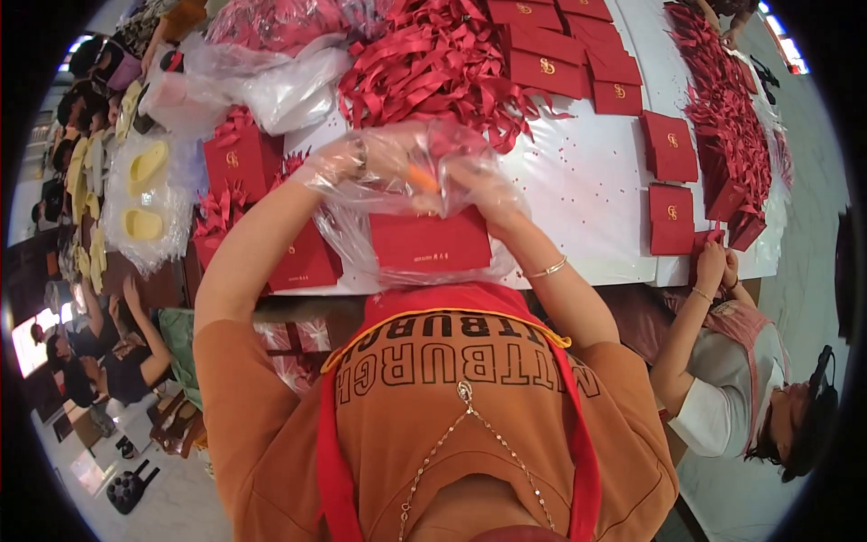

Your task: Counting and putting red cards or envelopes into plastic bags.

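Observation:
Both of my hands are at a crumpled clear plastic bag (339,226) at the table's near edge. My left hand (388,158) is closed on the film, which also covers part of the wrist. A small orange thing (422,176) shows at its fingers; I cannot tell its kind. My right hand (479,185) grips the bag from the other side, its fingers partly veiled by film. Just below the hands, a red paper box or bag (429,242) lies within the plastic. Behind them is a large heap of red ribbons (424,68).
Red gift bags with gold emblems (546,68) lie at the back. Two more red bags (671,219) sit to the right, near a long ribbon pile (722,117). Red bags (242,163) crowd my left. A co-worker's hands (713,266) handle something red at the right edge.

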Available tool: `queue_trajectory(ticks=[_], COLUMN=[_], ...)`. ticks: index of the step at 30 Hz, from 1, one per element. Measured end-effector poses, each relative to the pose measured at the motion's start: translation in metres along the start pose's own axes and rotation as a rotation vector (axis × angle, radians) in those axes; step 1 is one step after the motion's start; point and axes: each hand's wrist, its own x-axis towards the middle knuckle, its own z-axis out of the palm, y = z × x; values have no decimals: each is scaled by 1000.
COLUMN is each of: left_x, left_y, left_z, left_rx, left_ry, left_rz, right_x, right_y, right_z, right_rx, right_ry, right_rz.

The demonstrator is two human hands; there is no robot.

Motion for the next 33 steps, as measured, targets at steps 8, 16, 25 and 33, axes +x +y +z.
queue_trajectory(ticks=[8,16,25,33], left_x=[-59,-81,-79,-67], left_y=[-12,7,6,61], left_z=[22,90,120,150], left_rx=[982,-68,999,1201], left_ry=[541,731,1063,679], left_rz=[-82,-194,-365,-179], right_x=[15,-1,-15,-8], right_y=[21,7,-7,-3], right_z=[-6,-1,7,5], right_rx=[-59,80,70,94], right_ry=[-41,-24,-9,-38], right_rz=[-198,-113,-106,-138])
